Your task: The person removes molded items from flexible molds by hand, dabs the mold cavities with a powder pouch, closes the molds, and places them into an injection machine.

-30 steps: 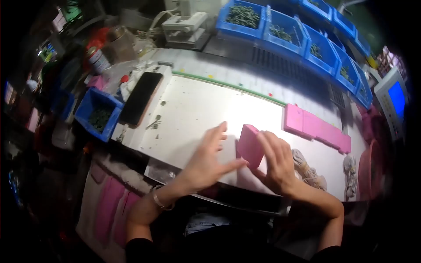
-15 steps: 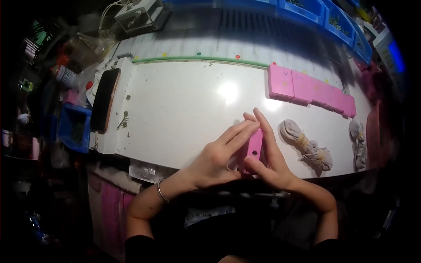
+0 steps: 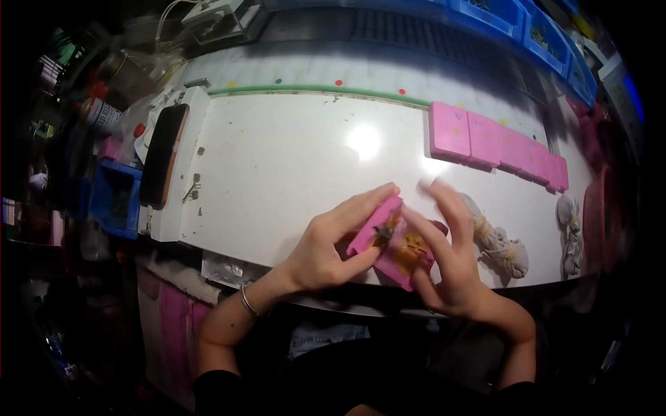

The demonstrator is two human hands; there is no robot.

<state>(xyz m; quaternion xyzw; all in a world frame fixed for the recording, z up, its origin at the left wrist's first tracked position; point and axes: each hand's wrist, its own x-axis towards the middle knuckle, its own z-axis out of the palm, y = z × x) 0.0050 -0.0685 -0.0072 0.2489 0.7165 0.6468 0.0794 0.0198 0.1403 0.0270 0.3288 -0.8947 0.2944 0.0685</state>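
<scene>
A pink rubber mold is split into two halves between my hands, above the front part of the white table. My left hand [image 3: 322,249] grips the left mold half [image 3: 366,230], fingers along its far edge and thumb at the near side. In my right hand [image 3: 454,270] is the right mold half [image 3: 397,274], tilted with its yellow-brown stained inner face showing. Some right fingers are raised and blurred. A small dark green piece [image 3: 382,234] shows on the left half's inner face; its exact form is unclear.
Several pink blocks [image 3: 451,132] stand in a row at the back right. Two tied grey cloth bundles [image 3: 503,249] lie right of my hands. A phone [image 3: 165,156] rests on the left ledge. Blue bins [image 3: 548,41] stand behind the dotted white belt [image 3: 305,66].
The mold, closed between both hands before, has been opened into two halves, showing its inside. The coloured dots on the belt have shifted left.
</scene>
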